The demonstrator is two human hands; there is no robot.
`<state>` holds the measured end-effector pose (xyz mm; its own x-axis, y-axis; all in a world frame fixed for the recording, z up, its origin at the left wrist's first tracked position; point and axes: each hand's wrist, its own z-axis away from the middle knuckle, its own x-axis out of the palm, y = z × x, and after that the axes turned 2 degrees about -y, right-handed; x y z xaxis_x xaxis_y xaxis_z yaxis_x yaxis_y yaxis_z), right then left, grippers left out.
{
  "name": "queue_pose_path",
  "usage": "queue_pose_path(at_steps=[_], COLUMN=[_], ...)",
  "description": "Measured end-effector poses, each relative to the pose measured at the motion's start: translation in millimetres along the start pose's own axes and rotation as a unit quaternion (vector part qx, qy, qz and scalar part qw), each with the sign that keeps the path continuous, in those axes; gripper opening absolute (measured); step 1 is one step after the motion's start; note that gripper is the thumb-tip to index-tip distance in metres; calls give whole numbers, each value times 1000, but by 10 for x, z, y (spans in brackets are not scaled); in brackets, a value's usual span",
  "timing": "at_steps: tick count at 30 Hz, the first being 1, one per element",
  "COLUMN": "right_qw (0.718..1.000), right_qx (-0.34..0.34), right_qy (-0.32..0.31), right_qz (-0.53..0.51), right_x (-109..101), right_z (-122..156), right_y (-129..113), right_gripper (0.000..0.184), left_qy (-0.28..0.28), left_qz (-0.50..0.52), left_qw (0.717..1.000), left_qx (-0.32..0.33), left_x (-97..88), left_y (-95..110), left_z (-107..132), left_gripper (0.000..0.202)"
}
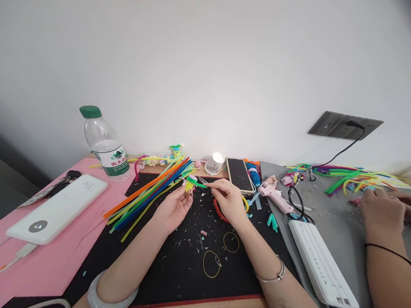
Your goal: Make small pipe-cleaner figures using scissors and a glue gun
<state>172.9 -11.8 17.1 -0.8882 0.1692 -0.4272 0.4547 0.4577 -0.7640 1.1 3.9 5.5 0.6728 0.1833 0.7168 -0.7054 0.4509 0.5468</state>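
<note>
Bright yellow marks the small fuzzy piece (188, 186) at the centre of the frame, with a vivid green strip (199, 185) beside it. Left of centre, the pipe cleaners (152, 195) run orange, blue, green and yellow. The mat (184, 258) in the lower middle is black, edged in red. Far left, the paper (81, 242) is pink, the power bank (64, 206) white; the bottle (100, 131) above shows a green cap (90, 112) and a white-and-green label (110, 157). Right of centre, the glue gun (277, 198) is pale pink.
</note>
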Motion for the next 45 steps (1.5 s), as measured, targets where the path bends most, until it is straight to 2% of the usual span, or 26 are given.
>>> queue_pose_path(at_steps=[6,9,12,15,18,22,25,31,34,39,43,45], right_qw=[996,988,977,970,966,971,980,991,995,994,994,992], right_qx=[68,126,179,199,202,186,156,78,40,-16,-33,-50], right_qy=[2,-2,-6,-18,-46,-88,-103,-105,-92,-95,-71,-53], right_qz=[-55,-87,-112,-137,-155,-125,-74,-8,4,46,78,103], right_x=[-34,-47,-54,-60,-75,-106,-132,-139,-123,-84,-19,19], right_z=[-26,-37,-38,-36,-38,-48,-54,-43,-24,27,76,94], right_y=[52,77,107,134,139,96,40,-44,-57,-86,-81,-71], right_gripper=[20,19,20,21,20,21,22,25,24,21,11,12], left_qy=[-43,-60,-70,-93,-117,-116,-106,-88,-62,-11,19,27], left_qz=[-1,-22,-67,-129,-213,-344,-419,-475,-487,-469,-409,-368], left_qw=[998,997,995,987,970,931,902,868,859,864,888,906], left_qx=[-48,-53,-37,-19,-20,-11,19,113,147,185,210,206], left_x=[10,17,10,-6,-2,35,59,46,22,-3,-14,-17], left_y=[-5,-5,-15,-27,-26,-23,-41,-76,-76,-71,-61,-55], left_z=[35,58,70,78,102,150,165,123,87,47,26,18], left_gripper=[14,13,10,2,11,22,22,20,20,19,23,26])
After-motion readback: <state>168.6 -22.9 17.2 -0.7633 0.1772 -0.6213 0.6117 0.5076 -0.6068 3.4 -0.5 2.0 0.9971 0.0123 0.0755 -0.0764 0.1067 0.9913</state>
